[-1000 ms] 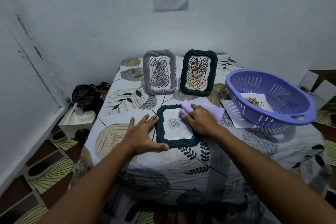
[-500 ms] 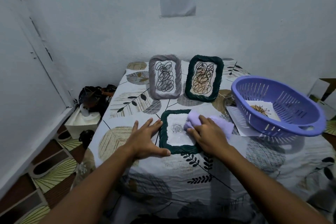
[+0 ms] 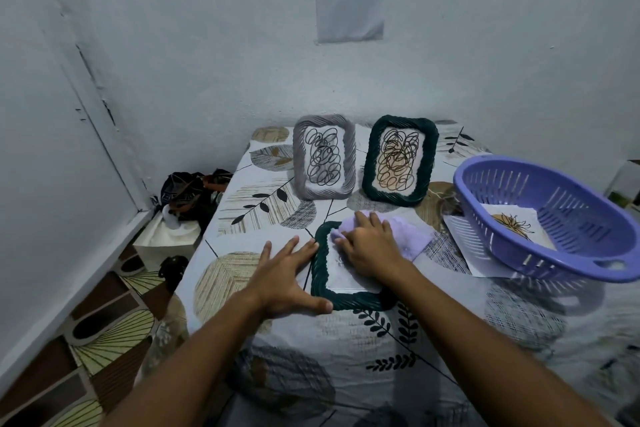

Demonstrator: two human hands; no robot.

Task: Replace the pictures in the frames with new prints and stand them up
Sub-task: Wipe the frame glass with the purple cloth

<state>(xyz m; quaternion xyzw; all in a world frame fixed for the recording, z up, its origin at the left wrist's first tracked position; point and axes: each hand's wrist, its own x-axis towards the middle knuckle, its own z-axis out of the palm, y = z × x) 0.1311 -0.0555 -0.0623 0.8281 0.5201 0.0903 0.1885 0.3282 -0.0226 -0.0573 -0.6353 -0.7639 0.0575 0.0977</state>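
While the left hand [image 3: 287,274] lay flat, steadying the flat green frame [image 3: 323,288] on the counter [image 3: 450,340], the right hand [image 3: 372,246] pressed a lilac cloth [image 3: 410,236] on its glass; hard rubbing risked sliding it.

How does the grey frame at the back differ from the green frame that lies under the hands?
The grey frame stands upright near the wall; the flat green frame lies on the table. The grey frame is untouched, while the left hand steadies the flat green frame and the right hand presses a purple cloth on it. Both have rope-like rims.
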